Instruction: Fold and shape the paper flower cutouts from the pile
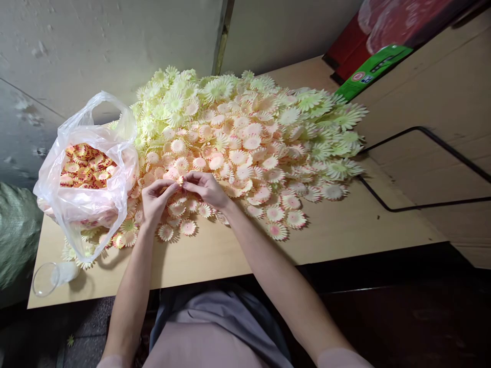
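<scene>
My left hand [156,198] and my right hand [207,189] meet over the front of a big heap of artificial flower pieces [238,138]. Between the fingertips is a small flower piece [180,180], pale with reddish edges; both hands pinch it, and its details are too small to tell. Pink and peach scalloped pieces make up the middle of the heap, with pale green, longer-petalled ones at the back and right. Left of my hands stands an open white plastic bag [82,199], holding red-and-yellow flower pieces [85,164].
A clear cup [46,279] lies on its side at the table's [215,255] front left corner. Several loose flower pieces lie under the bag's front. At right stand a cardboard panel [429,102], a bent black metal rod [456,153] and a green package [372,71]. A wall rises behind.
</scene>
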A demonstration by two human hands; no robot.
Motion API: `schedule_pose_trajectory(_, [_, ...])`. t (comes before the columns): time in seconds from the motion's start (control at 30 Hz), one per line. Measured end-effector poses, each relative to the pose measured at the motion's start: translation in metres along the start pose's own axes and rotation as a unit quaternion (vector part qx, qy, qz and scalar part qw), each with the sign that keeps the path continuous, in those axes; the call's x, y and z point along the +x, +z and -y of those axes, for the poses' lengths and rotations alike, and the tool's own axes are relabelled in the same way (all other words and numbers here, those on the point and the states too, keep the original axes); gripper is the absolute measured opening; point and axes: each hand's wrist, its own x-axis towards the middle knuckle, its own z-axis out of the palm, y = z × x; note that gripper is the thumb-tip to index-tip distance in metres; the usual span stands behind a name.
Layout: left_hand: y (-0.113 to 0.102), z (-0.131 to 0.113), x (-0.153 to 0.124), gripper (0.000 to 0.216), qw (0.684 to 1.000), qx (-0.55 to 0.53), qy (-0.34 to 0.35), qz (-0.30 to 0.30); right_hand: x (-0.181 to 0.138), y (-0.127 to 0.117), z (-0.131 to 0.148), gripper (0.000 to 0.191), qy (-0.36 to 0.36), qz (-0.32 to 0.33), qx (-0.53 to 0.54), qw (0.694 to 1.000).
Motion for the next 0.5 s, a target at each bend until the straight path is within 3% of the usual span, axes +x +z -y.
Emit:
schedule_pose_trajectory(0.23, [-0.0026, 0.0063, 0.0025, 0.016, 0.998, -0.048, -0.023, 0.021, -0.0009, -0.0016, 0.0, 0.021, 0.003, 0.018, 0.006, 1.0])
schedule_pose_trajectory(0.5, [-0.002, 0.0031, 0.0015, 0.021, 1.0, 0.006, 0.003, 0.015, -0.0023, 0.0029, -0.0002, 0.028, 0.002, 0.001, 0.006, 1.0])
